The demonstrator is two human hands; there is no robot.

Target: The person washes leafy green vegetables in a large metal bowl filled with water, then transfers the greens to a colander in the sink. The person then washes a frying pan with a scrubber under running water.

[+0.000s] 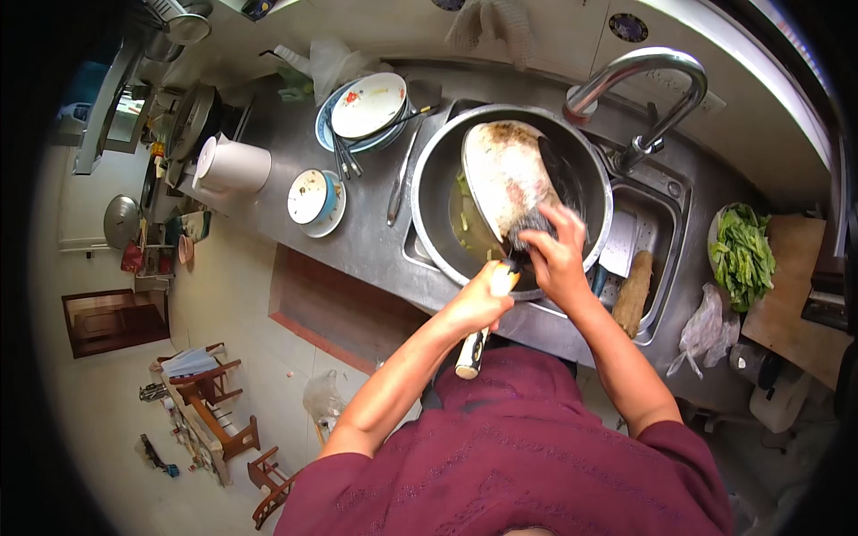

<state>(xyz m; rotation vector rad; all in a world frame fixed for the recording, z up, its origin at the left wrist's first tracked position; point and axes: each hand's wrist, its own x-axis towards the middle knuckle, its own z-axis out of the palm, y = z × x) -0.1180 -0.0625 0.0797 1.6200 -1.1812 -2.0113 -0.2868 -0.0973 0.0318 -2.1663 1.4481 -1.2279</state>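
A pan (506,171) with a pale, brown-stained surface lies tilted inside a large metal basin (429,228). My left hand (479,301) is closed around its worn, light-coloured handle (472,355), below the basin's near rim. With bent fingers my right hand (560,251) presses a grey steel wool scrubber (531,228) against the pan near the handle joint. Cloudy water (462,244) with bits of green leaf stands in the basin. The pan's far underside is hidden, and my right fingers cover part of the scrubber.
A chrome faucet (643,63) arches behind the basin. The sink (670,295) at right holds a cleaver (618,248) and a long brown root (632,295). Leafy greens (741,251) lie further right. Stacked bowls (369,107), chopsticks (345,157) and a cup (312,195) occupy the left counter.
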